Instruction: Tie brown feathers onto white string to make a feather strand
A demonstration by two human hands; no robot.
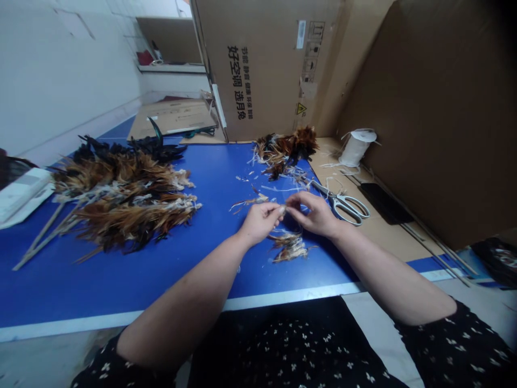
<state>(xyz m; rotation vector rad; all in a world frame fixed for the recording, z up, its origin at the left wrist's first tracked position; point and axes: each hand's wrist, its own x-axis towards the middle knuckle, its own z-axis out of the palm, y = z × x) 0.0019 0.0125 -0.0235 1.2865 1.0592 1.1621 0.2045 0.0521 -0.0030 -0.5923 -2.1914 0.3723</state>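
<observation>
My left hand (260,221) and my right hand (313,214) meet over the blue table (121,280), fingertips pinched together on a small bunch of brown feathers (288,245) that hangs down and rests on the table just below them. Both hands are closed in a pinch at the feathers' quill ends. A loose pile of brown and black feathers (285,151) lies beyond the hands. Scissors (343,203) lie right beside my right hand.
Several finished feather dusters on sticks (121,196) lie at the left. A white spool of string (357,146) stands at the back right, by thin rods (424,237). Large cardboard boxes (274,64) wall the far side. A white object (20,194) sits at the far left.
</observation>
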